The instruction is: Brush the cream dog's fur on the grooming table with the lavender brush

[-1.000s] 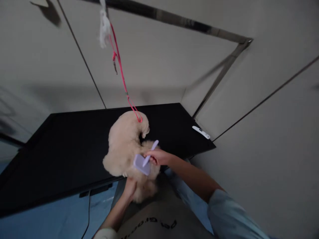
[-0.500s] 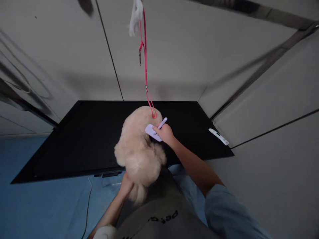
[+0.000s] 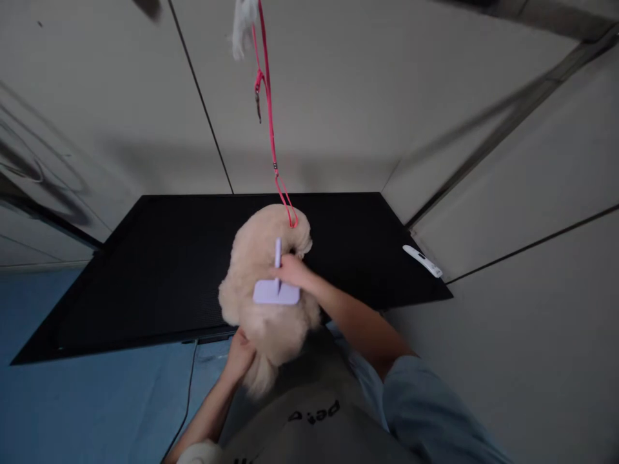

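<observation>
A fluffy cream-coloured dog (image 3: 251,248) stands at the near edge of the black grooming table (image 3: 159,258), its near end against my apron. My right hand (image 3: 293,270) grips the handle of a lilac slicker brush (image 3: 275,293). The brush's flat head lies across the dog's coat, pad side down and hidden. Low at the dog's near end, my left hand (image 3: 240,354) is closed against the fur, its fingertips partly hidden. A thin pink loop (image 3: 291,216) reaches down onto the dog's far end.
The loop hangs from a pink leash (image 3: 269,116) with a metal clip beside it. White clippers (image 3: 422,261) lie at the table's right edge. Grey wall panels (image 3: 338,96) stand behind and to the right. A cable (image 3: 188,393) runs down over the blue floor (image 3: 106,399).
My right hand has brought the brush left and nearer to me, from the dog's right side onto its back, turning it. My left hand stays low at the fur, shifted slightly left.
</observation>
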Demonstrator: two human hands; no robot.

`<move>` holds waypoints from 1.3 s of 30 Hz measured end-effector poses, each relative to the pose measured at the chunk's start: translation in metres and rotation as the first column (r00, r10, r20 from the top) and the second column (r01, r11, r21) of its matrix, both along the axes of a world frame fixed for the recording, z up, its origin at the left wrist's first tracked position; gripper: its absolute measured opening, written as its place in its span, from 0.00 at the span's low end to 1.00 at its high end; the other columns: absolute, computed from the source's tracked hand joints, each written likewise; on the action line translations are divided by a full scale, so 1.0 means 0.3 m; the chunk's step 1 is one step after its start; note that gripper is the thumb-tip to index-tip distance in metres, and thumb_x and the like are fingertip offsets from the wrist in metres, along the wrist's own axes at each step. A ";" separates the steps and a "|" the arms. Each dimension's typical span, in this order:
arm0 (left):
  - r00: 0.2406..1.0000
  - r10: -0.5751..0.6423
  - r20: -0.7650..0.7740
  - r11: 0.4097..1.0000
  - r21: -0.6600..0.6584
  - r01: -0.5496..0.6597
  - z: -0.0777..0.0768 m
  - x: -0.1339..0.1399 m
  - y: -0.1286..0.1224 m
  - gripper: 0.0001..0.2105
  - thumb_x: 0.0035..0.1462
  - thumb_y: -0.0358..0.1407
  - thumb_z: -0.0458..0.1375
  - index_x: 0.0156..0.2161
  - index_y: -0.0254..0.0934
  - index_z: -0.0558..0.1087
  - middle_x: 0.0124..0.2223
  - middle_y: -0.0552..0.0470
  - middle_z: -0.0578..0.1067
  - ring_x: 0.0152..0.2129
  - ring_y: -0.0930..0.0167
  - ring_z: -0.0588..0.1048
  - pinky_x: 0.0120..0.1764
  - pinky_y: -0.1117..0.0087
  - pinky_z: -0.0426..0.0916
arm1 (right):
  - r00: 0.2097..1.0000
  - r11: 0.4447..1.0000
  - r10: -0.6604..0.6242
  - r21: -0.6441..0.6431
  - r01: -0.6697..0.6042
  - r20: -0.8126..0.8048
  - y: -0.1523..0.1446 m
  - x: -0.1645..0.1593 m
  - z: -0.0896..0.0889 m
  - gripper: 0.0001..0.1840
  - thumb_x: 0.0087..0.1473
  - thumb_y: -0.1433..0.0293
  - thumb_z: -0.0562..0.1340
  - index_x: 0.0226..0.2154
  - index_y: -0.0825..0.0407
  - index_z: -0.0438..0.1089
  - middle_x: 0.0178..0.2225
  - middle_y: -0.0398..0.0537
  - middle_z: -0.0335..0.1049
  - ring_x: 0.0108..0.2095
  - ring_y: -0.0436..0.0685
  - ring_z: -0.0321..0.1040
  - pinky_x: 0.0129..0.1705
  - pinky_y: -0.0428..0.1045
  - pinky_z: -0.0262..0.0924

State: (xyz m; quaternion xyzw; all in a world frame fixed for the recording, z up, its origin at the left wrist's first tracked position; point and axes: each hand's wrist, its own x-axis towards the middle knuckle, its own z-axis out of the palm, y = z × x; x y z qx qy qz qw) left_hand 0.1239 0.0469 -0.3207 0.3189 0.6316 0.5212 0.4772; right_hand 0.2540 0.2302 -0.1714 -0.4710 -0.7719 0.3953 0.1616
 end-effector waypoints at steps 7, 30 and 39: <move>1.000 -0.013 -0.007 0.998 0.055 0.013 0.000 -0.002 -0.005 0.18 0.39 0.48 0.73 0.33 0.42 0.77 0.33 0.45 0.81 0.40 0.52 0.81 0.42 0.58 0.79 | 0.998 0.999 0.022 0.040 -0.024 0.050 -0.038 0.003 -0.033 0.11 0.53 0.61 0.71 0.26 0.50 0.76 0.26 0.49 0.74 0.31 0.59 0.72 0.33 0.50 0.60; 0.238 -0.115 -0.965 0.849 0.029 0.528 0.051 0.064 0.003 0.25 0.48 0.25 0.59 0.54 0.38 0.78 0.43 0.43 0.83 0.38 0.60 0.81 0.40 0.63 0.76 | 0.798 0.895 -0.430 -0.083 0.439 -0.422 0.046 0.080 -0.282 0.12 0.56 0.61 0.67 0.28 0.50 0.67 0.25 0.43 0.72 0.32 0.56 0.71 0.34 0.48 0.64; 0.258 -0.109 -0.960 0.821 0.059 0.567 -0.110 -0.045 -0.154 0.12 0.47 0.26 0.55 0.33 0.40 0.79 0.31 0.45 0.82 0.28 0.62 0.81 0.32 0.64 0.76 | 0.862 0.949 -0.262 0.044 0.311 -0.433 0.009 0.023 -0.200 0.11 0.55 0.61 0.67 0.31 0.49 0.69 0.28 0.43 0.71 0.33 0.56 0.70 0.37 0.51 0.65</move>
